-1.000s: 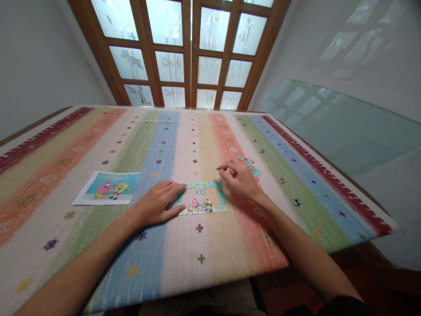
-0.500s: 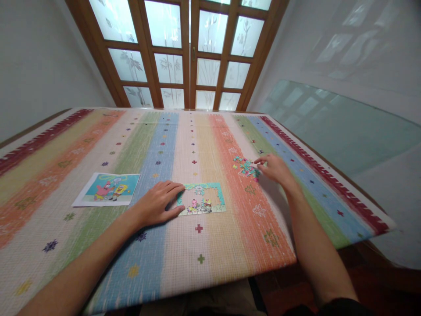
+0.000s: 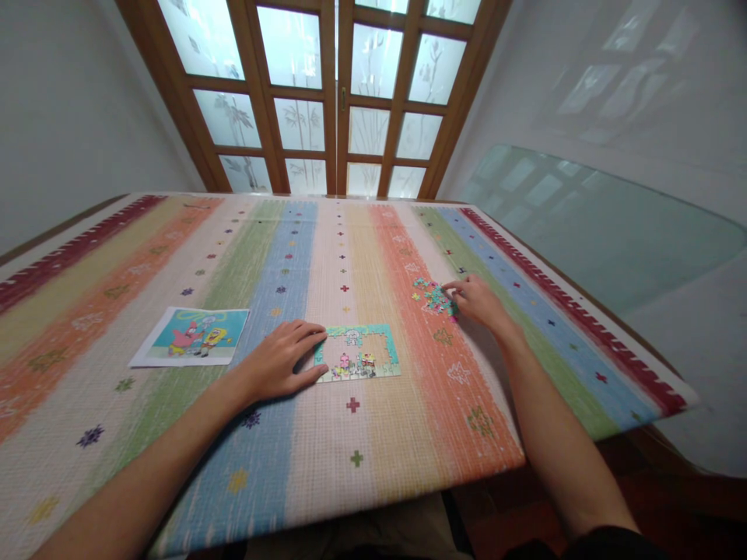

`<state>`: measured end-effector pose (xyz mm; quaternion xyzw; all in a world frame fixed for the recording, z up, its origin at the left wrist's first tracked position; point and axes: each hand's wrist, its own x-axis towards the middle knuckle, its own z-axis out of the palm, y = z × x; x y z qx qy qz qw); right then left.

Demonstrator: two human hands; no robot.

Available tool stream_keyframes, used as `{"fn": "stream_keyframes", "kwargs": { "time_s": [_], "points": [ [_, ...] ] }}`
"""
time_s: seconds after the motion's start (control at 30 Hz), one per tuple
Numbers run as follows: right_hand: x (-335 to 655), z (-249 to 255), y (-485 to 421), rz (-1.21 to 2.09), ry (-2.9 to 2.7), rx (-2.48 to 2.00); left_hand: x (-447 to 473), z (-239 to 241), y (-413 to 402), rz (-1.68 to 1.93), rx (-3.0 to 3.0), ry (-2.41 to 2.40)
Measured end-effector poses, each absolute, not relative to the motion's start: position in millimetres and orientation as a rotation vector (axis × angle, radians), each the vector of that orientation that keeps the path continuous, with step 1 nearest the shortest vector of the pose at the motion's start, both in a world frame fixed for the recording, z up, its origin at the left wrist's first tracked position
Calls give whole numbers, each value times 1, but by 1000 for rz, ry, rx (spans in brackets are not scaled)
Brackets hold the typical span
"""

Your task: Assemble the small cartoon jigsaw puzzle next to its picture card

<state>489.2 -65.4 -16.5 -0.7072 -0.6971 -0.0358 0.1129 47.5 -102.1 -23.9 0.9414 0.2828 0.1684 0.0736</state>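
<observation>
A partly assembled jigsaw puzzle [image 3: 392, 350] lies flat on the table, its frame largely joined around an unfilled middle. At its left edge rests my left hand [image 3: 289, 358], thumb and fingers apart, the fingertips touching the border and covering part of it. My right hand [image 3: 474, 299] is over the right side of a pile of loose puzzle pieces [image 3: 435, 295], mostly teal with a few yellow and pink. Its index finger is stretched out onto the pieces while the other fingers bend under the palm. No piece can be made out in it.
A printed cartoon picture [image 3: 198, 337] lies left of my left hand. Beneath everything is a striped tablecloth [image 3: 327, 435], whose near edge hangs close to my body. Wooden doors with frosted panes [image 3: 303, 124] stand beyond the table, and white walls flank it.
My right hand has shifted slightly left onto the pile, and its index finger has straightened from a more pinched pose. My left hand and the puzzle have stayed in place.
</observation>
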Motion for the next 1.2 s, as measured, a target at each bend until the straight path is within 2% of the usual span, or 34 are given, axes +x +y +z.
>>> {"fn": "stream_keyframes", "kwargs": {
  "time_s": [0.23, 0.4, 0.7, 1.0, 1.2],
  "points": [
    [490, -12, -64, -51, -2145, -1901, 48, -23, -102, 527, 2849, 834],
    [503, -5, -66, 43, -2213, -1971, 48, -24, -102, 541, 2840, 830],
    [514, -5, -68, 6, -2159, -2009, 47, -25, -101, 557, 2842, 826],
    [506, -11, -62, 155, -2129, -1913, 47, -24, -102, 558, 2841, 828],
    [507, -10, -63, 379, -1910, -1928, 47, -25, -102, 563, 2838, 832]
  ]
}}
